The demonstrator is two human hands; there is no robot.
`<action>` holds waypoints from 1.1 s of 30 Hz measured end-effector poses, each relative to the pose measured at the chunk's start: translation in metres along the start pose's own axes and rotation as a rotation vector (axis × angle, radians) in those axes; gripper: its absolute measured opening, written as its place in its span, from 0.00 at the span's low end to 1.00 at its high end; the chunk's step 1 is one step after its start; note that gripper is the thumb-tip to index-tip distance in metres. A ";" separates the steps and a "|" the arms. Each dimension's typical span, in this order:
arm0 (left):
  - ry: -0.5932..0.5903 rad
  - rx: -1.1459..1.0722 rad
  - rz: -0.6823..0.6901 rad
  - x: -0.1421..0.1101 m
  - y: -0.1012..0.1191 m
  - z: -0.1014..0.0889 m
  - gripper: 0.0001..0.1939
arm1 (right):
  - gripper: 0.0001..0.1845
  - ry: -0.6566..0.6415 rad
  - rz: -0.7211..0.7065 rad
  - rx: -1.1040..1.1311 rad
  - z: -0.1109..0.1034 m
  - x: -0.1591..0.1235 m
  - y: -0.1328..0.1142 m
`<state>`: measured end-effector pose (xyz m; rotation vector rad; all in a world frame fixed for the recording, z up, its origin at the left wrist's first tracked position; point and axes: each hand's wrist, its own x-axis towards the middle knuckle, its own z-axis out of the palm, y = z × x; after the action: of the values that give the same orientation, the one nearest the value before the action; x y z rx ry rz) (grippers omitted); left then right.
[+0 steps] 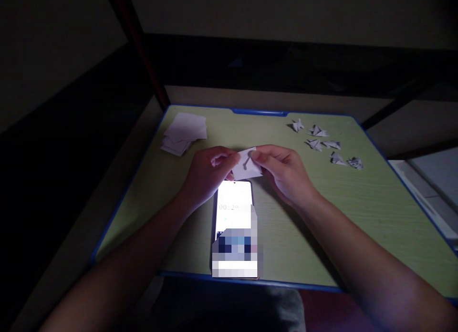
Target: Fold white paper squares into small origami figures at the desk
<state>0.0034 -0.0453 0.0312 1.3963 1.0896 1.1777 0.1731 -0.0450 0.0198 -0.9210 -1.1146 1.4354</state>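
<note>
Between my two hands is a small folded piece of white paper (251, 169), held up just beyond the top of a lit phone. My left hand (214, 167) pinches its left edge between thumb and fingers. On the other side, my right hand (284, 167) grips the upper right part, the thumb pressed on its face. The fingers behind the paper are mostly hidden. Beneath the paper lies the phone (234, 196), its bright screen showing a timer near 00:29; the lower screen is blurred out.
A loose stack of white paper sheets (186, 127) lies at the table's back left. Several small folded paper figures (317, 144) sit at the back right. The pale green table (361, 212) has a blue rim, with a wall behind. The surroundings are dark.
</note>
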 end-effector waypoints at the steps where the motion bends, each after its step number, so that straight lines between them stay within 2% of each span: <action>1: -0.026 -0.010 -0.009 0.000 0.001 0.000 0.07 | 0.06 0.011 -0.002 -0.003 0.000 0.000 0.000; 4: -0.149 -0.034 -0.038 -0.002 0.001 0.001 0.09 | 0.05 0.023 0.003 -0.009 0.000 0.000 0.001; 6: -0.190 -0.003 -0.054 -0.003 0.000 0.001 0.10 | 0.05 0.014 -0.001 -0.002 0.001 -0.001 0.001; 14: -0.178 0.080 -0.037 -0.008 0.005 0.001 0.07 | 0.04 0.023 -0.023 -0.017 0.003 -0.003 -0.002; 21: -0.055 0.021 -0.093 -0.006 0.008 0.004 0.09 | 0.03 -0.005 -0.060 -0.060 -0.002 -0.001 -0.004; 26: -0.095 0.005 -0.083 -0.006 0.007 0.004 0.07 | 0.02 -0.045 -0.041 -0.031 -0.003 -0.001 0.000; 33: -0.109 -0.016 -0.068 -0.008 0.006 0.006 0.09 | 0.02 -0.010 -0.073 -0.095 -0.006 0.000 0.003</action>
<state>0.0087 -0.0543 0.0356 1.3844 1.0404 1.0476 0.1775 -0.0444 0.0149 -0.9311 -1.2206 1.3387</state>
